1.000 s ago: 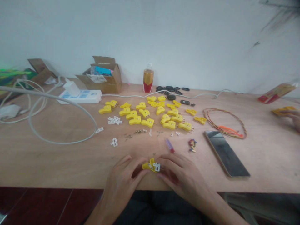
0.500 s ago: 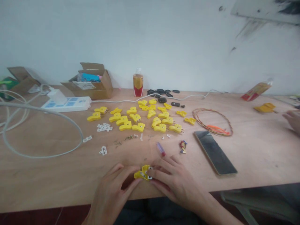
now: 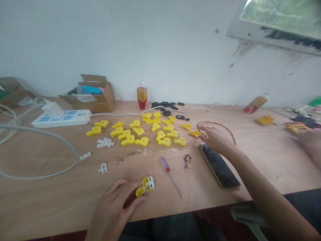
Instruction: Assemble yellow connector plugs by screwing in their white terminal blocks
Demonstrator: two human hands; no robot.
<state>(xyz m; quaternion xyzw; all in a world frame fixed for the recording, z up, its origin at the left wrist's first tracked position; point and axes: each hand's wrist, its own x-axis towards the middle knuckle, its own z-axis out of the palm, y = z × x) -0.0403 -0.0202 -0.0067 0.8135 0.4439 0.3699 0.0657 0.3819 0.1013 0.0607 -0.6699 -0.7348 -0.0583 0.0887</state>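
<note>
Co-worker's hand [image 3: 310, 143] cut off by the right edge; tiny metal bits [image 3: 126, 155] too small to identify.

A white power strip [image 3: 61, 119] lies at the back of the desk [image 3: 50, 197], beside an open cardboard box [image 3: 100, 99]. Farther along stand a bottle [image 3: 141, 99] and small black pieces [image 3: 164, 104]. A phone [image 3: 218, 166] lies screen up, and a pale cable [image 3: 47, 135] curves at left.
</note>
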